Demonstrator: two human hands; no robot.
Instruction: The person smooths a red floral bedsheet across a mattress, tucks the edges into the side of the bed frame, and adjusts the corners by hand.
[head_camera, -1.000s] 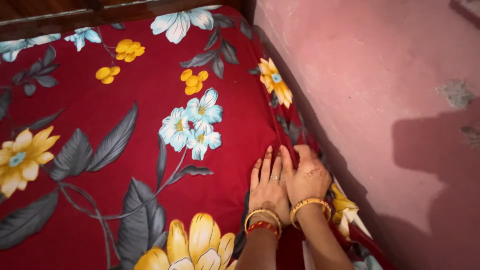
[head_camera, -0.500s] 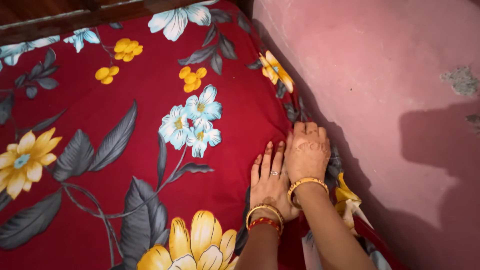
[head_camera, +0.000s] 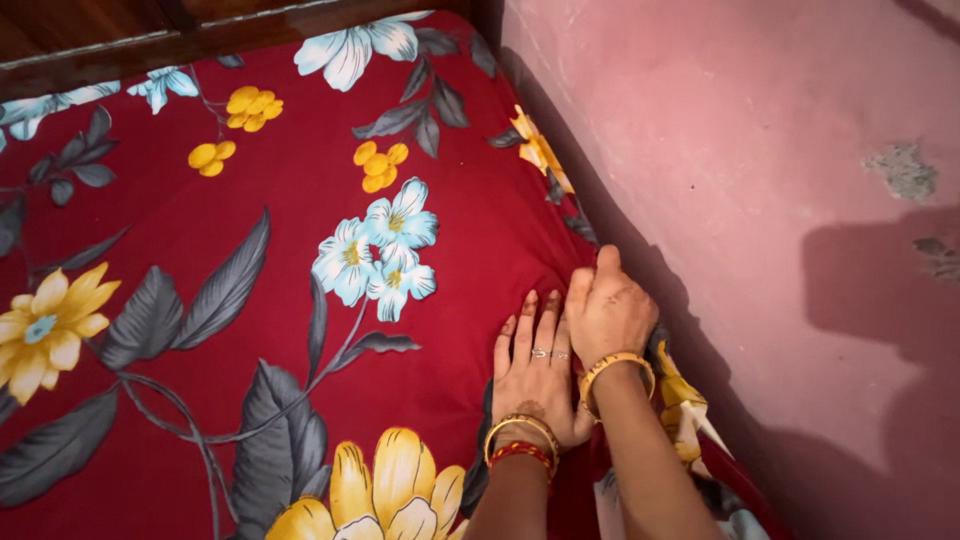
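A red bedsheet (head_camera: 300, 200) printed with blue, yellow and grey flowers covers the mattress. My left hand (head_camera: 535, 365) lies flat on the sheet near its right edge, fingers stretched out and together, a ring and bangles on it. My right hand (head_camera: 610, 315) sits just to its right at the mattress edge, fingers curled down into the gap by the wall, pressing the sheet's edge there. Whether it grips the cloth is hidden by the knuckles.
A pink plastered wall (head_camera: 780, 200) with chipped patches runs right along the bed's right side. A dark wooden headboard (head_camera: 150, 30) borders the top. Loose sheet cloth (head_camera: 685, 405) bunches in the gap by my right wrist.
My right hand slid forward along the mattress edge, then curled its fingers down into the gap. The left hand stayed flat in nearly the same spot.
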